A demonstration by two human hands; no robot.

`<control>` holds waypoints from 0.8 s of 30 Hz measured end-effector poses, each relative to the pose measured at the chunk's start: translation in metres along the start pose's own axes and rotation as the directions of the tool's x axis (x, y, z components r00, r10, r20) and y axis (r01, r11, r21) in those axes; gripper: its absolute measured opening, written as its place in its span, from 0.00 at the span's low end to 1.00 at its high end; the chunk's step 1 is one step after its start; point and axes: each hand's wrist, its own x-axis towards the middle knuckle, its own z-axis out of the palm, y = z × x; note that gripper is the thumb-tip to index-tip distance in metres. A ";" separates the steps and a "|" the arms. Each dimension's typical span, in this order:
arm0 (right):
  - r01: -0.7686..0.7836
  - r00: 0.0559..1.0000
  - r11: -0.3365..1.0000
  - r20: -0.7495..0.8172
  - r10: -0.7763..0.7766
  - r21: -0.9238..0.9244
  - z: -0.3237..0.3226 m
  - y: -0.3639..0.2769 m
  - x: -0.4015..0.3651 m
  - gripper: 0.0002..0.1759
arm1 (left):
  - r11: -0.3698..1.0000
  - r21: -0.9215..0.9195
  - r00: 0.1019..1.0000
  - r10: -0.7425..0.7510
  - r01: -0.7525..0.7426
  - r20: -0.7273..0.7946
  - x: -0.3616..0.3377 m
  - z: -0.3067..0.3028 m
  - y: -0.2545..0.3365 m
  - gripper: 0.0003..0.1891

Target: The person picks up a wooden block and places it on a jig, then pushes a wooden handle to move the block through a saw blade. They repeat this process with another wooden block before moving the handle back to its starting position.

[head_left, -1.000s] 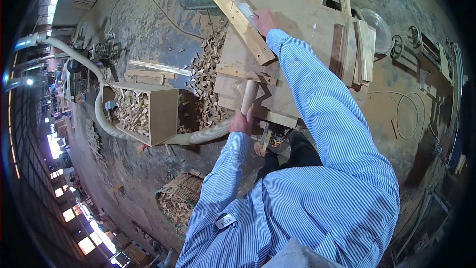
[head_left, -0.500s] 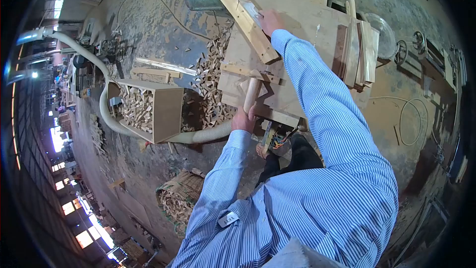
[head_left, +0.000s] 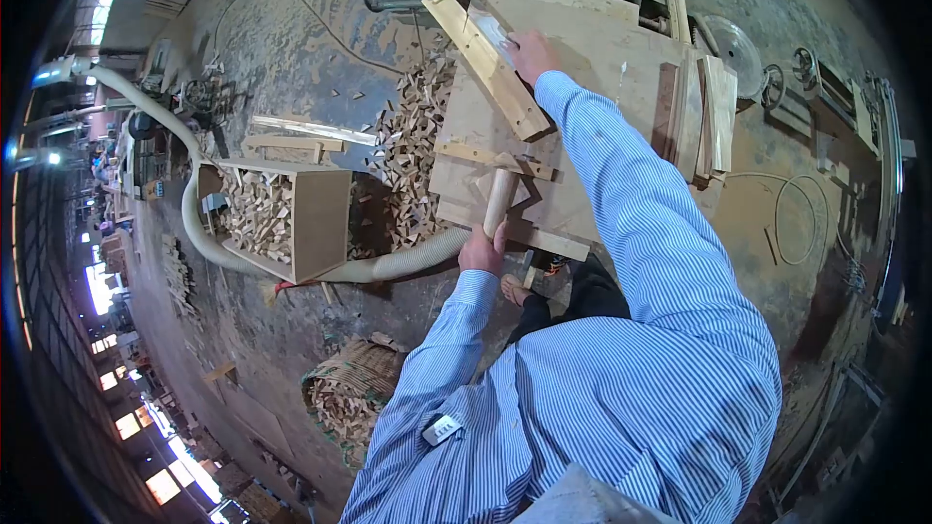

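Note:
My left hand (head_left: 480, 250) is closed around the lower end of a round wooden piece (head_left: 500, 196) at the near edge of the wooden worktable (head_left: 592, 44). The far end of that piece meets a thin wooden strip (head_left: 466, 152) lying across the tabletop. Farther forward, my right hand (head_left: 534, 56) reaches to a whitish flat piece (head_left: 492, 31) beside a thick slanted wooden bar (head_left: 485, 58). Its fingers are bent at that piece's edge, and what they grip is partly hidden.
Small wood offcuts (head_left: 413, 155) lie heaped left of the table. More fill a wooden box (head_left: 320, 223) and a woven basket (head_left: 354, 374). A ribbed hose (head_left: 408, 260) runs along the floor. Wooden boards (head_left: 714, 121) and a circular blade (head_left: 728, 53) are at right.
The whole view has shifted slightly, with the table lower in the frame. Both hands keep about the same place against the table and the wooden pieces.

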 end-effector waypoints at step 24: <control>0.017 1.000 1.000 -0.003 -0.017 -0.025 0.007 0.030 0.050 0.18 | 1.000 -0.007 0.999 0.010 -0.011 -0.045 0.038 0.004 0.029 0.31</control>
